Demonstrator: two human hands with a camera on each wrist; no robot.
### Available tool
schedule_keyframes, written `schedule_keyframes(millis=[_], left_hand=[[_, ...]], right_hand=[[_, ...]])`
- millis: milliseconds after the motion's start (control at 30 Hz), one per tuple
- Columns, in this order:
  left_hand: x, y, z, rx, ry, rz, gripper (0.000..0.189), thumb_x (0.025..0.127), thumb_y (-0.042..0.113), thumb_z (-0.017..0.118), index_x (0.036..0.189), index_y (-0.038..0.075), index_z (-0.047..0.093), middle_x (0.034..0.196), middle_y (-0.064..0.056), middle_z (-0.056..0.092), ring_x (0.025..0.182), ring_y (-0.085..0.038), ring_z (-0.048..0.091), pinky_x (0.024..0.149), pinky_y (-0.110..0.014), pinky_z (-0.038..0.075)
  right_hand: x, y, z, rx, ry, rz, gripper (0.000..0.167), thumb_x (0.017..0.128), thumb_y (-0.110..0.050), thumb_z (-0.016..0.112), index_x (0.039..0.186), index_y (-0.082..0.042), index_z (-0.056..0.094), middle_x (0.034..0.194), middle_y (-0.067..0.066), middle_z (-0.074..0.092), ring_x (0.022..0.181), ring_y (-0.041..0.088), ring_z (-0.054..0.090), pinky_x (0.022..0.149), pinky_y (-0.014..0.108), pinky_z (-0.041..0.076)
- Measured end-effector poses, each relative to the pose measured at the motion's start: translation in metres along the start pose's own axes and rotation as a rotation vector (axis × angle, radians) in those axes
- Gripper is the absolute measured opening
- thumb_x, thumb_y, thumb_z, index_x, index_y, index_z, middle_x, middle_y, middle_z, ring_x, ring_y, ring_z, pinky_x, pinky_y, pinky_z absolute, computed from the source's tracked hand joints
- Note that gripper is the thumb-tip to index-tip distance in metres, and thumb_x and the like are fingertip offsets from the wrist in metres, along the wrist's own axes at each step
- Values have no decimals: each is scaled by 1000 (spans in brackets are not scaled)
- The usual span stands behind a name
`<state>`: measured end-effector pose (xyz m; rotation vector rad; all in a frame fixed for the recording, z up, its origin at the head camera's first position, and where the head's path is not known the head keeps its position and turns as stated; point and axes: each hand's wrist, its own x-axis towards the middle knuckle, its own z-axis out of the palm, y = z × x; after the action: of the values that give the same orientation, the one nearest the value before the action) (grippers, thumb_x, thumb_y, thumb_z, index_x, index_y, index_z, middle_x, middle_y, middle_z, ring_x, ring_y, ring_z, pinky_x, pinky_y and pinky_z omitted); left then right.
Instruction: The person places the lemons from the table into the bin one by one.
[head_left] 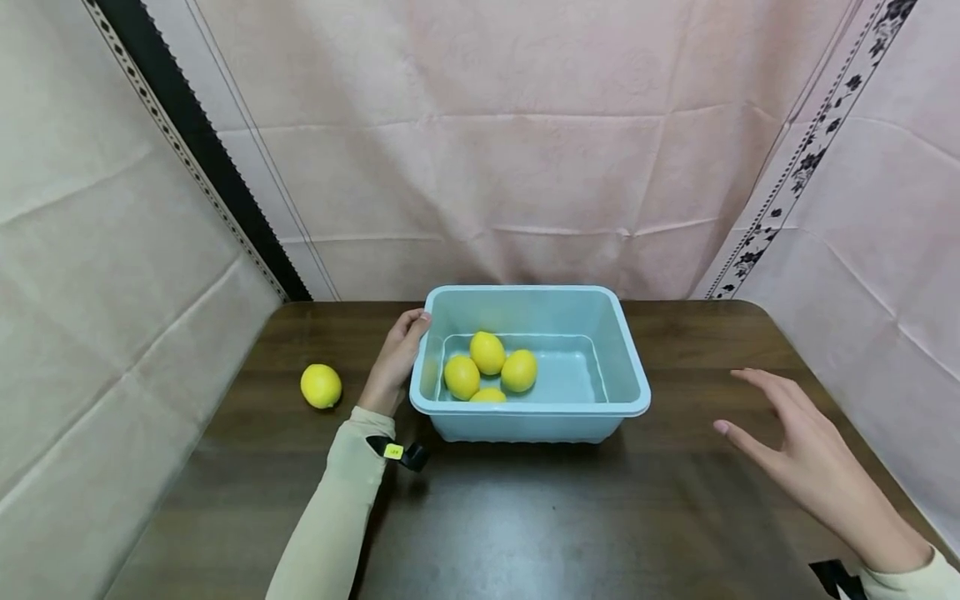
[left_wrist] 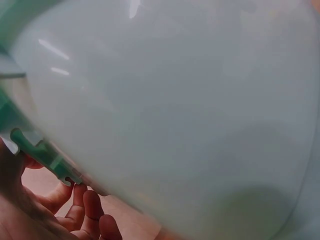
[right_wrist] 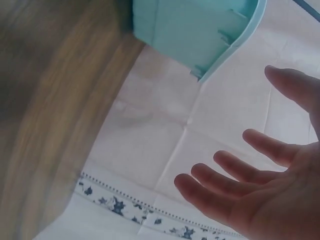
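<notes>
A light blue plastic basin [head_left: 525, 427] stands on the dark wooden table, with several yellow lemons [head_left: 487, 353] gathered in its left half. My left hand [head_left: 396, 360] grips the basin's left rim; in the left wrist view, curled fingers [left_wrist: 93, 205] reach under the rim beside the basin's wall [left_wrist: 170, 110]. Apart from the basin, to its right, my right hand [head_left: 813, 458] hovers over the table with fingers spread and nothing in it. The right wrist view shows that hand [right_wrist: 260, 190] with the basin's end [right_wrist: 185, 35] beyond it. One loose lemon [head_left: 320, 386] lies left of my left hand.
Pale cloth [head_left: 525, 167] hangs behind the table [head_left: 525, 525] and along both sides. A black strip [head_left: 217, 158] and a floral band [head_left: 810, 158] run down the cloth. Behind the basin is the table's far edge.
</notes>
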<state>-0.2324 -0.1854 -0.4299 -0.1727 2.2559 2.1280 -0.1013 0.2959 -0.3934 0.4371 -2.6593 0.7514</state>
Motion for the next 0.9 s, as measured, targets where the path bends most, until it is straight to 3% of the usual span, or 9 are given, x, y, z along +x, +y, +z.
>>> schedule_keyframes(millis=[100,167,233,300,367,433,500,633,900], left_hand=[[0,1,0,0,0,1,47,114,38,44,149,7,46,143,-16,52,127,-29,52,105,-42,45],[0,1,-1,5,1,-3,47,114,39,44,149,7,46,141,-14,53,124,-27,53,100,-37,46],[0,1,-1,8,1,-5,47,114,39,45,149,7,47,140,-14,53,121,-25,54,96,-33,47],[0,1,-1,9,2,-6,47,114,39,45,148,7,47,137,-13,54,118,-24,54,93,-30,47],[1,1,-1,10,4,-3,46,114,38,44,148,6,47,136,-13,54,117,-24,54,92,-29,46],[1,1,0,7,4,-1,45,114,37,44,147,6,48,135,-13,54,117,-24,54,92,-30,46],[3,1,1,7,-3,-1,46,114,37,45,147,6,47,136,-14,54,119,-25,54,95,-32,46],[3,1,4,-4,-18,-8,46,114,38,45,148,7,47,139,-14,54,121,-25,54,101,-37,47],[0,1,1,-21,10,-12,43,114,36,45,146,7,48,138,-13,54,120,-24,53,101,-39,45]], right_hand=[[-8,3,-1,-3,-12,27,74,93,-21,83,155,-5,45,151,28,45,134,51,43,118,47,27],[-13,6,-2,-7,-21,39,76,93,-22,83,156,-4,43,152,31,43,136,54,40,116,60,28],[-17,8,-2,-7,-26,50,77,94,-22,83,156,-2,42,153,34,40,138,57,37,104,72,28],[-21,12,-2,-14,-20,55,77,93,-22,83,156,-2,42,153,36,39,139,58,36,104,73,27],[-26,15,-1,-20,-3,60,77,92,-22,84,156,-4,44,153,35,39,140,56,36,118,61,24],[-31,17,0,-28,11,73,76,92,-21,83,155,-4,45,153,34,40,140,56,36,123,54,21],[-38,19,2,-41,13,100,75,93,-21,83,155,-3,45,153,35,40,139,56,37,121,55,23],[-50,25,5,-78,-10,155,73,95,-24,81,153,2,43,151,39,38,133,60,37,92,71,31],[-68,51,10,-170,11,186,69,95,-27,79,144,10,48,140,46,41,118,67,40,88,77,31]])
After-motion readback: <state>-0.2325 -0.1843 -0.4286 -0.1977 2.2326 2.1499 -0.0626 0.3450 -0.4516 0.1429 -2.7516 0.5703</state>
